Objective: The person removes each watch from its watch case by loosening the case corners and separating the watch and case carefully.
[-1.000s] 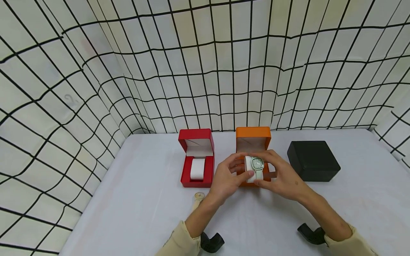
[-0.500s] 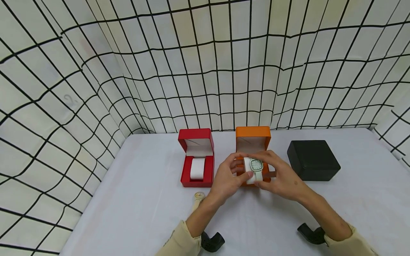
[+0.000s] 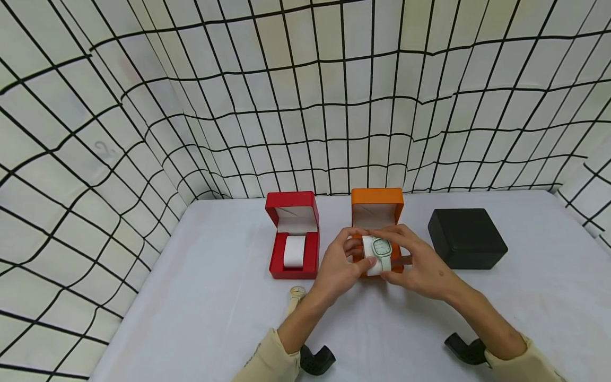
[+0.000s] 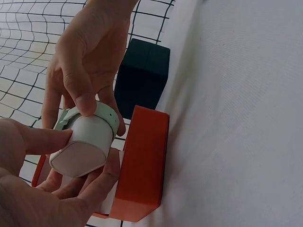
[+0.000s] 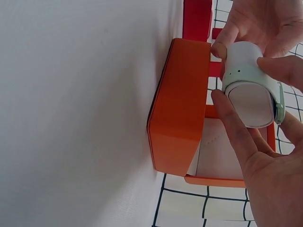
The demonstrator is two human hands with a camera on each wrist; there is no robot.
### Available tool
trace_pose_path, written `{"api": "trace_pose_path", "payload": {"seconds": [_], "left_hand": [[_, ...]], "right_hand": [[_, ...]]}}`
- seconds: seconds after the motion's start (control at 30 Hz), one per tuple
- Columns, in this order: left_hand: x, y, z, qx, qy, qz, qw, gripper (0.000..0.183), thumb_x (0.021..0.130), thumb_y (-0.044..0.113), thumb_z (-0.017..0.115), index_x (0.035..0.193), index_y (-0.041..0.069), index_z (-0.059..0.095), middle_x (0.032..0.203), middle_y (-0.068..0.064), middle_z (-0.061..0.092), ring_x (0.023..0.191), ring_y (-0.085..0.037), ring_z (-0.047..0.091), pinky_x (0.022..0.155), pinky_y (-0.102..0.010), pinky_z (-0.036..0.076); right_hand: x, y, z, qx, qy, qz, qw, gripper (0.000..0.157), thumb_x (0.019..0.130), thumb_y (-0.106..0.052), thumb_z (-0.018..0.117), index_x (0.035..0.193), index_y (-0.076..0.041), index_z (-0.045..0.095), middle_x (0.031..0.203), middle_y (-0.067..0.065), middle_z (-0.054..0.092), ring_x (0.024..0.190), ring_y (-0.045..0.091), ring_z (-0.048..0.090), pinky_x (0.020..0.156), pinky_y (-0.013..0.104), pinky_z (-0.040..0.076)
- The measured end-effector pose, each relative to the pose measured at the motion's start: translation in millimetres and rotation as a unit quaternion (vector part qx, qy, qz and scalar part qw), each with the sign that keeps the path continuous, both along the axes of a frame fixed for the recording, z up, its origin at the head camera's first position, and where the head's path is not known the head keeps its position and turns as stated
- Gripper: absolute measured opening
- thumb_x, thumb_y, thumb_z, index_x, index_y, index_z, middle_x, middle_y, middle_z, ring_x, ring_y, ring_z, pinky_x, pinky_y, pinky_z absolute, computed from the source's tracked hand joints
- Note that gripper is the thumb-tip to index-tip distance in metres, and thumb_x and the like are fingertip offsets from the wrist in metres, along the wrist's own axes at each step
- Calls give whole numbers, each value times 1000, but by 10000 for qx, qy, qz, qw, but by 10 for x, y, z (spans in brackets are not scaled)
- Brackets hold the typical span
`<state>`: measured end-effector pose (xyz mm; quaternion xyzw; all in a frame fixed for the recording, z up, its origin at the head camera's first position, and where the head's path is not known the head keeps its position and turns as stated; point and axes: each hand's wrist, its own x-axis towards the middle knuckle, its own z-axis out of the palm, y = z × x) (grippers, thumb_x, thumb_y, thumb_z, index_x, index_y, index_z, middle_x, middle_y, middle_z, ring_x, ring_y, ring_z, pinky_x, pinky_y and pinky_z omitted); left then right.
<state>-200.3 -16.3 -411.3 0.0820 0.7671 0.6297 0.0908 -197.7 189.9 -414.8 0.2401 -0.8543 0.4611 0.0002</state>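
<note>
Partly out of sight around the two grips
The left grip point(image 3: 340, 261) and right grip point(image 3: 417, 261) hide most of the lower half of the orange box point(image 3: 377, 196) and parts of the cushion point(image 3: 368, 244) between them; marks on the pale-green watch point(image 3: 382, 247) are too small to read. Nearer the wearer than the left grip, a second watch point(image 3: 297, 293) disappears behind the left forearm point(image 3: 300, 326). Past both wrists, sleeves point(image 3: 269, 358) are cropped by the bottom edge. Beyond the left grip, the right wrist view crops the red box point(image 5: 196, 21).
</note>
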Motion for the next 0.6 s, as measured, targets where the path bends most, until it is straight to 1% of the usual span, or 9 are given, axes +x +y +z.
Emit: {"api": "trace_pose_path", "payload": {"seconds": [0.23, 0.43, 0.5, 0.6], "left_hand": [[0, -16, 28, 9, -14, -20, 10000, 50, 90, 5, 75, 134, 16, 56, 129, -9, 73, 114, -22, 66, 92, -36, 61], [-8, -35, 45, -5, -75, -39, 10000, 50, 91, 7, 75, 136, 17, 56, 131, -9, 72, 119, -25, 66, 97, -40, 60], [-5, -40, 44, -10, -80, -32, 10000, 51, 91, 8, 75, 138, 17, 56, 132, -9, 72, 119, -26, 66, 99, -41, 60], [-3, -55, 28, 55, -59, -9, 10000, 52, 92, 11, 75, 140, 19, 57, 134, -10, 70, 118, -26, 67, 97, -41, 61]], "right_hand": [[2, -5, 19, -94, -32, 104, 9999, 81, 79, -1, 86, 150, -22, 55, 143, 5, 51, 121, 26, 55, 89, 35, 64], [8, -2, 41, 16, 39, 72, 10000, 83, 78, -1, 85, 152, -24, 54, 144, 4, 50, 120, 24, 53, 90, 32, 62], [7, -5, 37, -37, 18, 95, 9999, 83, 79, 0, 85, 152, -23, 54, 144, 5, 50, 121, 25, 54, 90, 32, 63], [5, -13, 27, -72, 72, 77, 9999, 83, 80, -2, 86, 152, -24, 53, 141, 5, 52, 120, 25, 55, 89, 36, 64]]}}
